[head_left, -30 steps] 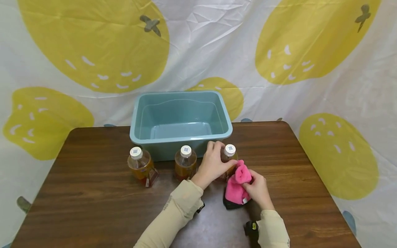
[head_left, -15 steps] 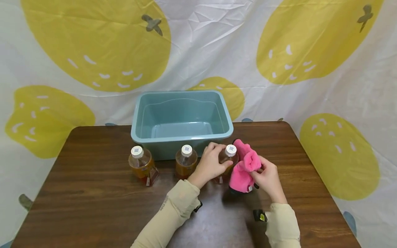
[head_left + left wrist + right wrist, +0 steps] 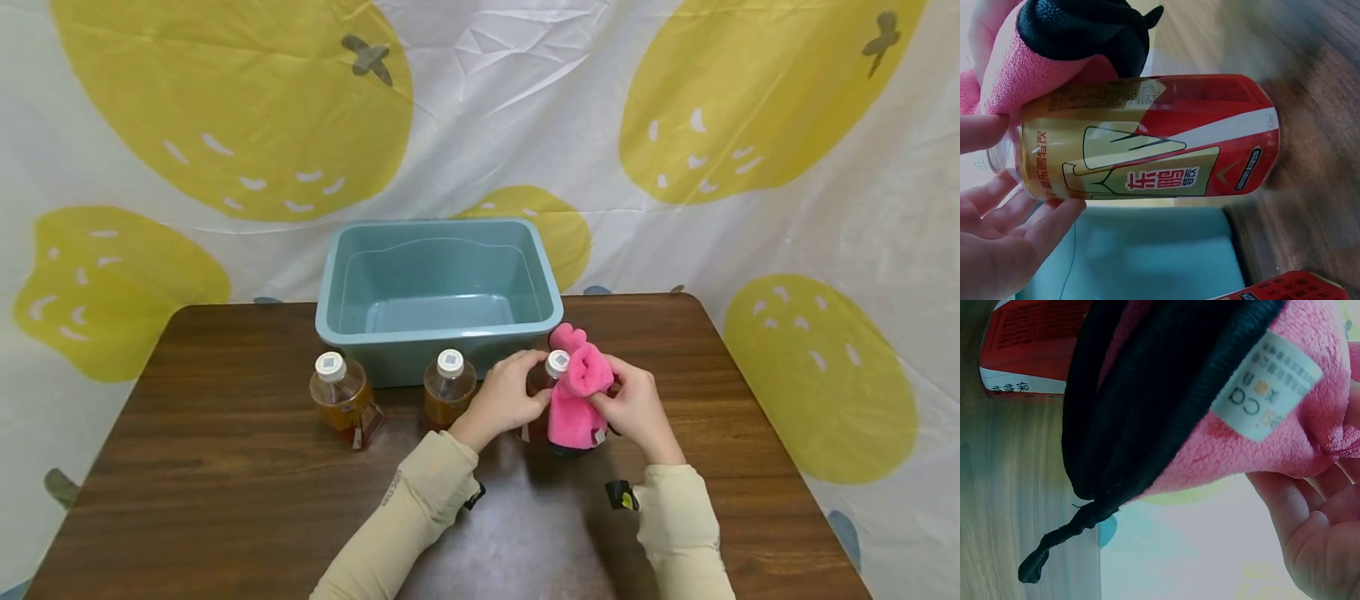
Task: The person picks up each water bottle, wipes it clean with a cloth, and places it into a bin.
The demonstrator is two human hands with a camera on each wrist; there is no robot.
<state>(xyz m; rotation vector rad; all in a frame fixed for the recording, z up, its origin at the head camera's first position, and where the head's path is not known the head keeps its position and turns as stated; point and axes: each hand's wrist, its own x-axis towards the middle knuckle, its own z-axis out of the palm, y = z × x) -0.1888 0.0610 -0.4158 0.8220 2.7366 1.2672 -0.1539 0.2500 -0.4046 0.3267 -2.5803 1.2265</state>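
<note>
In the head view, my left hand (image 3: 504,396) grips a drink bottle (image 3: 1147,144) round its shoulder, thumb on the near side and fingers on the far side. The bottle stands upright, with a white cap, and a red and gold label in the left wrist view. My right hand (image 3: 633,408) pinches a pink fleecy cloth (image 3: 573,412) with black edging. Bunched up, the cloth lies against the bottle's right side and hides part of it. The right wrist view shows a white tag (image 3: 1266,387) and a black loop (image 3: 1035,565) on the cloth.
Two similar bottles stand to the left, the middle one (image 3: 450,396) and the far left one (image 3: 347,408). Behind them is a blue-green tub (image 3: 442,337) at the back of the brown table (image 3: 247,500). A patterned curtain (image 3: 517,108) hangs behind.
My right hand moved the cloth right and away from me, then back left against the bottle. My left hand stays at the bottle, which has hardly moved.
</note>
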